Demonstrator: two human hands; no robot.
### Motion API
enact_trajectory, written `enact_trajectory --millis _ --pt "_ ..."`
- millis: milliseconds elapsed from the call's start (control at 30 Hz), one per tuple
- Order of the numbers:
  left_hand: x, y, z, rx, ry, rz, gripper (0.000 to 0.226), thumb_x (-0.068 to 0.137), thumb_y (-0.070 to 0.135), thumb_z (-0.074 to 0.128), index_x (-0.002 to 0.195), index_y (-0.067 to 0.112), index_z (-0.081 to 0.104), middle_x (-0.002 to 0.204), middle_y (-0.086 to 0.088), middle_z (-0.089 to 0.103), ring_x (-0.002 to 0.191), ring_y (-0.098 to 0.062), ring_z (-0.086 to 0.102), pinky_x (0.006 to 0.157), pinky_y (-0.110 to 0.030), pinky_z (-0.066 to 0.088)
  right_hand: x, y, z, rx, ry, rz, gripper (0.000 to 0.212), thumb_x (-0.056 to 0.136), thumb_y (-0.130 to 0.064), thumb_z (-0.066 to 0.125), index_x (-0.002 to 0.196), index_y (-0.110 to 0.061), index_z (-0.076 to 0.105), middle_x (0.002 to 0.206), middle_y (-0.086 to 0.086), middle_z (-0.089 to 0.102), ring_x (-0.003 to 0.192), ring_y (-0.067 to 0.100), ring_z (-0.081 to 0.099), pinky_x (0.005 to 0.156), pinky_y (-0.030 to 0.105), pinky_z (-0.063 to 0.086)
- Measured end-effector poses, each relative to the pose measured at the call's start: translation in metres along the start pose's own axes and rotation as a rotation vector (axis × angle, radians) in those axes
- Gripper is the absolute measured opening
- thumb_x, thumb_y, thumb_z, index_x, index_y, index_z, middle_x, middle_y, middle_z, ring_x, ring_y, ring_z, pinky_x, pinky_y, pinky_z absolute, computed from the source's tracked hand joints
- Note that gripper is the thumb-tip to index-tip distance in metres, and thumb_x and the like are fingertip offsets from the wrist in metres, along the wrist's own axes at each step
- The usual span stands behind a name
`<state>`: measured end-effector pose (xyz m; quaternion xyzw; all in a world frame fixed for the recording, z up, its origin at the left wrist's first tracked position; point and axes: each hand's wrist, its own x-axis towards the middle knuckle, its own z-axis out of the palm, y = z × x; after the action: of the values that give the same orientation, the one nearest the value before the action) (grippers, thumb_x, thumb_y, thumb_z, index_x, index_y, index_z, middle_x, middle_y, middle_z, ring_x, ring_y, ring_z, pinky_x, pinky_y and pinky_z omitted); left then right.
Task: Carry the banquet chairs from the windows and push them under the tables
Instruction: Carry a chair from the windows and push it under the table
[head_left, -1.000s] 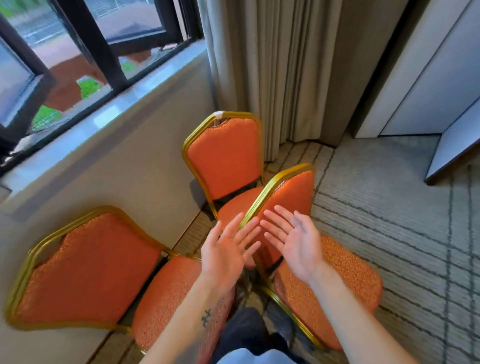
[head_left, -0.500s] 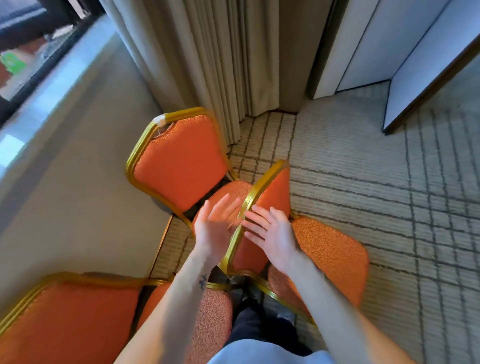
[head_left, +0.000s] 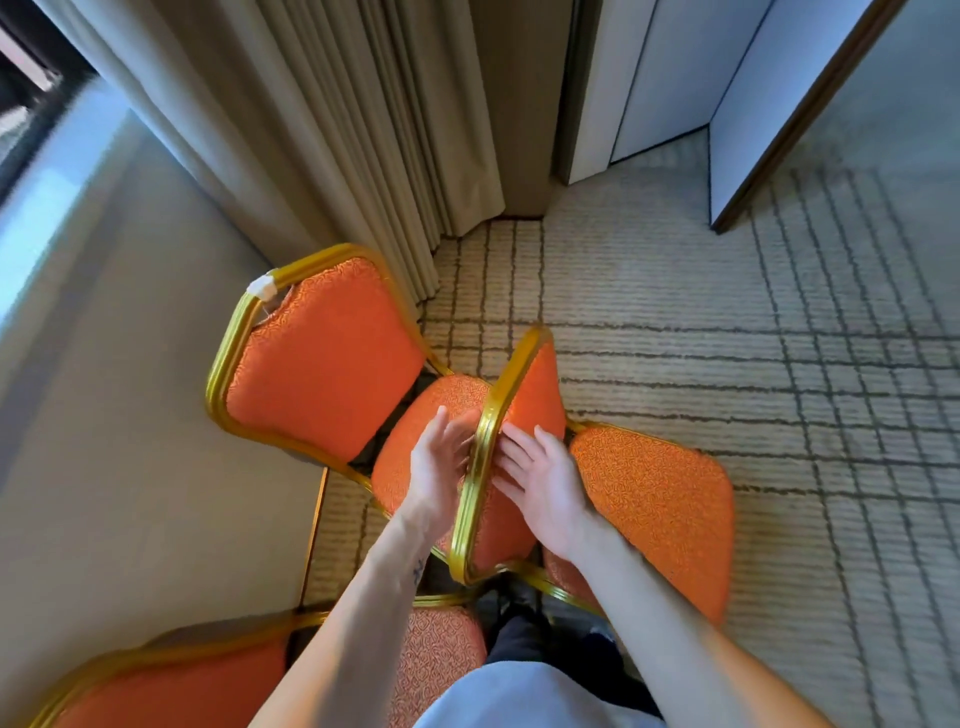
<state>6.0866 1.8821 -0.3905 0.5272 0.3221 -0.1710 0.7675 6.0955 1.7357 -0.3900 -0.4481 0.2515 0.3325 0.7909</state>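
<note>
At frame centre, our left hand (head_left: 441, 462) and right hand (head_left: 540, 480) flank the back of the nearest banquet chair (head_left: 649, 499), fingers straight and gripping nothing, so we should clasp both sides firmly and lift clear of the neighbouring chair (head_left: 322, 364).

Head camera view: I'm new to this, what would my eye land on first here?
Bright orange, gold-framed chairs dominate: a middle chair, backrest edge-on, a second chair behind it by the wall, a third chair at bottom left. The left hand and right hand, fingers straight, flank the middle chair's backrest. White tape wraps the second chair's top corner.
</note>
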Motion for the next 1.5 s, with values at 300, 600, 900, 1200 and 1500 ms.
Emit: enact_trajectory --millis 300,600,900,1200,1500 --pt "-0.009 0.000 0.033 0.053 -0.143 -0.020 0.077 0.101 0.061 0.029 0.131 0.000 0.066 0.130 -0.017 0.068 0.112 -0.034 0.065 0.102 -0.048 0.045 -0.028 -0.015 -0.046 0.068 0.109 -0.098 0.054 0.106 -0.047 0.032 0.137 -0.016 0.062 0.129 0.013 0.069 0.124 0.027 0.060 0.111 0.044 0.041" --pt "-0.027 -0.012 0.134 0.077 -0.403 -0.057 0.074 0.105 0.051 0.027 0.123 -0.009 0.066 0.123 -0.032 0.067 0.110 -0.037 0.069 0.103 -0.045 0.050 -0.095 -0.048 -0.122 0.167 0.270 -0.283 0.059 0.105 -0.049 0.029 0.122 -0.010 0.070 0.099 0.012 0.073 0.089 0.020 0.062 0.081 0.039 0.040" --pt "-0.056 -0.040 0.251 0.161 -0.631 -0.105 0.079 0.091 0.057 0.040 0.135 -0.007 0.057 0.126 -0.032 0.066 0.120 -0.045 0.063 0.106 -0.048 0.050 -0.179 -0.075 -0.216 0.298 0.407 -0.471 0.062 0.106 -0.047 0.024 0.116 -0.006 0.069 0.091 0.012 0.075 0.091 0.023 0.065 0.088 0.035 0.046" --pt "-0.091 -0.079 0.365 0.211 -0.769 -0.155 0.075 0.093 0.055 0.044 0.131 -0.007 0.059 0.124 -0.030 0.067 0.116 -0.042 0.066 0.108 -0.050 0.047 -0.250 -0.089 -0.310 0.382 0.484 -0.580 0.065 0.105 -0.051 0.026 0.129 -0.007 0.067 0.121 0.016 0.071 0.115 0.026 0.063 0.113 0.045 0.039" --pt "-0.118 -0.125 0.450 0.278 -0.801 -0.150 0.063 0.101 0.043 0.044 0.139 -0.006 0.053 0.131 -0.025 0.064 0.115 -0.036 0.066 0.111 -0.051 0.043 -0.287 -0.100 -0.385 0.425 0.500 -0.655 0.058 0.104 -0.051 0.033 0.130 -0.012 0.067 0.130 0.014 0.068 0.124 0.025 0.060 0.108 0.043 0.044"
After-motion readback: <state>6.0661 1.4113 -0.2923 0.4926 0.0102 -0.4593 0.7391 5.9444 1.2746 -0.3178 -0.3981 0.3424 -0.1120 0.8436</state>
